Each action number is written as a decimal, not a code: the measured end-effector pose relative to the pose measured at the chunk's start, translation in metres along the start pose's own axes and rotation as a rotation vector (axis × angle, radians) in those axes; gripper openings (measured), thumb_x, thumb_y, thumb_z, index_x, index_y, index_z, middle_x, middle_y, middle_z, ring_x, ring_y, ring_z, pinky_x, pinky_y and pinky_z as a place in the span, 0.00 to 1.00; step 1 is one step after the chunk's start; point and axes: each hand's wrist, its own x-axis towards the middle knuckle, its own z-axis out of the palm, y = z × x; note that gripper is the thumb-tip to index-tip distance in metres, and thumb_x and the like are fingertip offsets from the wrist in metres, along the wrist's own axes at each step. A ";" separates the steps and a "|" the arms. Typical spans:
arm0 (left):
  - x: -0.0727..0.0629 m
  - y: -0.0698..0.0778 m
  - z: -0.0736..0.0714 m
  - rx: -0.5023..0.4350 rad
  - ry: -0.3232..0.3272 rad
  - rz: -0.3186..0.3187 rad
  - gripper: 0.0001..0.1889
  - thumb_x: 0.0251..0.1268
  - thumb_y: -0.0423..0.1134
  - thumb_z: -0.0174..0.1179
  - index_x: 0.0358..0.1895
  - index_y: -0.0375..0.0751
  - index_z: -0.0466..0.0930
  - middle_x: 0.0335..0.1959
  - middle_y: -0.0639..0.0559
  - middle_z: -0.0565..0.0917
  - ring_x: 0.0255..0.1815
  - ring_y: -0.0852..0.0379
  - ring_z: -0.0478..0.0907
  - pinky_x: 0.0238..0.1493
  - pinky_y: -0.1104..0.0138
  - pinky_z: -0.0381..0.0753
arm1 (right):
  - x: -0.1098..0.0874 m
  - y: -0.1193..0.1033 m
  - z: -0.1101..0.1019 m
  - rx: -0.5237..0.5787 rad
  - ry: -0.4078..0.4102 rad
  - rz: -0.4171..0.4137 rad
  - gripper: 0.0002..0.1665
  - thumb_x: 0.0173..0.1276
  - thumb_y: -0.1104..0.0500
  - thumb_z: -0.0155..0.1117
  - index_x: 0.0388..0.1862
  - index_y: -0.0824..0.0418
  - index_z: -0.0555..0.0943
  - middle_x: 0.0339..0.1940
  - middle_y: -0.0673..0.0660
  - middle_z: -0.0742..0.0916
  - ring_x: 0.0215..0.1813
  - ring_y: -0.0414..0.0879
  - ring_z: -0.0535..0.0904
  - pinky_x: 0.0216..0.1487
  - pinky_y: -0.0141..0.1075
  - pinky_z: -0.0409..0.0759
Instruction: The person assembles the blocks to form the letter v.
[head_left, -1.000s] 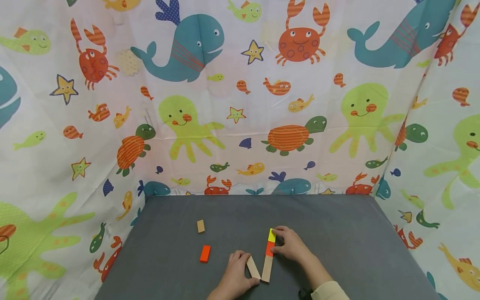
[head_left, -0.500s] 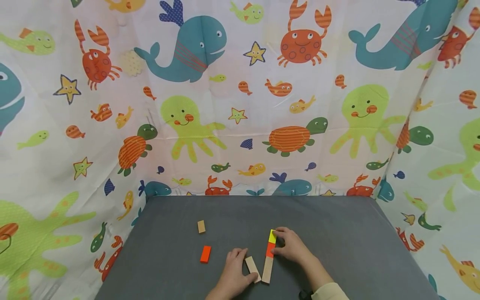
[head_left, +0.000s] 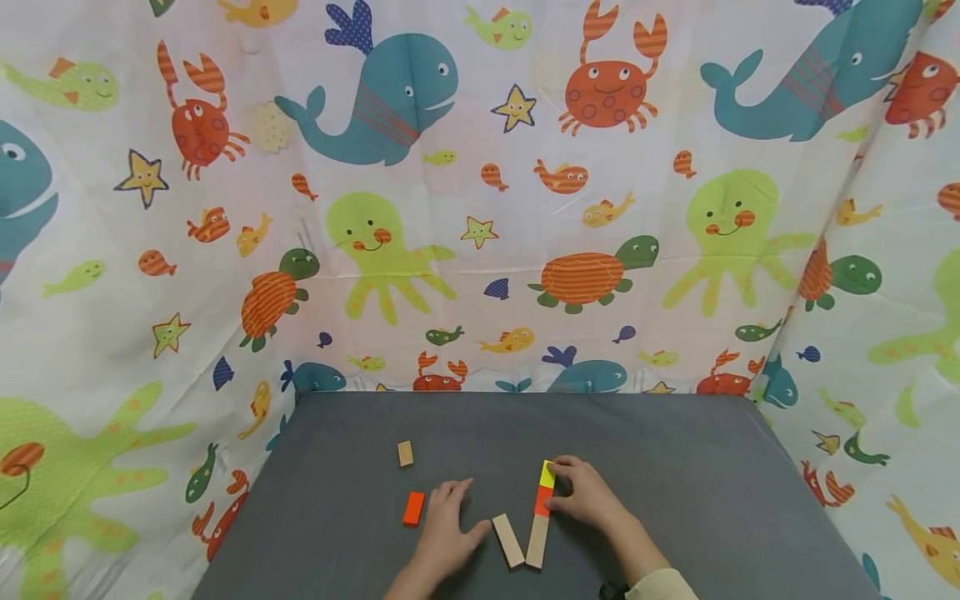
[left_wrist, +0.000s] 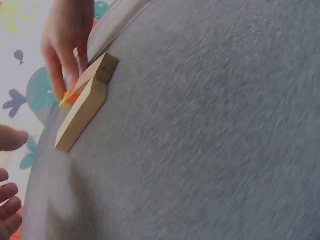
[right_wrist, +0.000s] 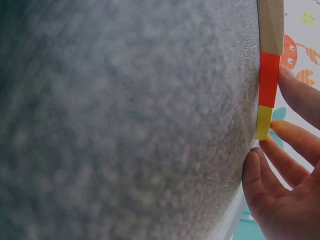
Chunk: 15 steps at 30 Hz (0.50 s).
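Note:
My left hand (head_left: 442, 533) is spread, just left of a plain wooden block (head_left: 508, 542) and apart from it. Close by that hand's other side lies a red-orange block (head_left: 414, 509). My right hand (head_left: 588, 493) touches a row of blocks laid end to end: a yellow block (head_left: 547, 475), an orange block (head_left: 542, 501) and a plain wooden block (head_left: 537, 542). In the right wrist view, its thumb meets the side of the orange block (right_wrist: 269, 80), while fingertips rest on the side and end of the yellow block (right_wrist: 264, 122). The two wooden blocks form a narrow V, near ends close together.
A small plain wooden block (head_left: 405, 453) lies toward the back left of the grey table (head_left: 660, 450). A curtain (head_left: 450, 292) printed with sea animals hangs behind the table and along both sides.
My left hand has let go of the slanted wooden block and moved left, toward the red-orange block. My right hand stays at the yellow and orange blocks.

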 end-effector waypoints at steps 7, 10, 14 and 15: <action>0.001 -0.014 -0.014 0.055 0.139 -0.033 0.30 0.58 0.38 0.73 0.65 0.38 0.76 0.58 0.44 0.76 0.61 0.42 0.70 0.59 0.45 0.75 | -0.001 0.001 -0.002 0.009 -0.003 0.001 0.40 0.56 0.51 0.81 0.66 0.63 0.79 0.67 0.63 0.77 0.68 0.65 0.72 0.66 0.63 0.70; 0.001 -0.021 -0.020 0.069 0.169 -0.046 0.30 0.57 0.36 0.73 0.64 0.38 0.77 0.58 0.44 0.76 0.61 0.41 0.70 0.59 0.44 0.75 | -0.002 0.000 -0.002 0.015 -0.001 0.001 0.40 0.56 0.51 0.81 0.66 0.63 0.79 0.67 0.63 0.77 0.68 0.65 0.72 0.66 0.63 0.70; 0.001 -0.028 -0.026 0.084 0.189 -0.059 0.29 0.56 0.34 0.73 0.64 0.39 0.78 0.57 0.44 0.77 0.61 0.40 0.70 0.59 0.44 0.75 | -0.002 0.000 -0.001 0.017 0.002 0.005 0.40 0.56 0.52 0.81 0.66 0.62 0.79 0.68 0.63 0.77 0.68 0.65 0.72 0.66 0.63 0.71; 0.001 -0.029 -0.027 0.084 0.190 -0.064 0.29 0.56 0.34 0.73 0.64 0.39 0.78 0.57 0.43 0.77 0.61 0.40 0.70 0.60 0.44 0.75 | -0.002 0.000 -0.001 0.016 0.003 0.006 0.40 0.56 0.51 0.81 0.66 0.62 0.79 0.68 0.62 0.77 0.68 0.65 0.72 0.66 0.62 0.70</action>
